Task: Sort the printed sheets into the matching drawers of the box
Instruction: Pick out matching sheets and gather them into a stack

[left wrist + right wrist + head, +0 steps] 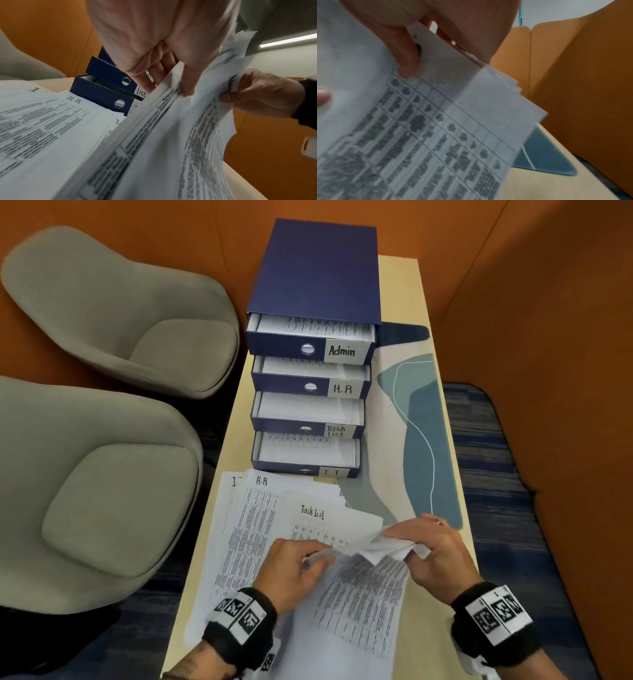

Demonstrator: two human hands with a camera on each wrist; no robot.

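A dark blue drawer box (318, 268) stands at the table's far end with its drawers pulled out in steps: Admin (342, 350), H.R (342, 388), Task List (335, 431) and IT (335, 472). Each drawer shows sheets inside. A fanned pile of printed sheets lies in front of the box, with a Task List sheet (311, 511) and an H.R sheet (262, 481) showing. Both hands hold a bundle of sheets (363, 587) lifted and curled at its top edge. My left hand (308, 559) (181, 83) pinches its left part. My right hand (421, 549) (436, 51) grips its right corner.
Two grey upholstered chairs (113, 313) (96, 501) stand left of the narrow pale table (421, 289). Orange partition walls (531, 302) close in the back and right. A mat with blue-grey shapes (421, 422) lies right of the box. Blue carpet (479, 440) runs along the table's right edge.
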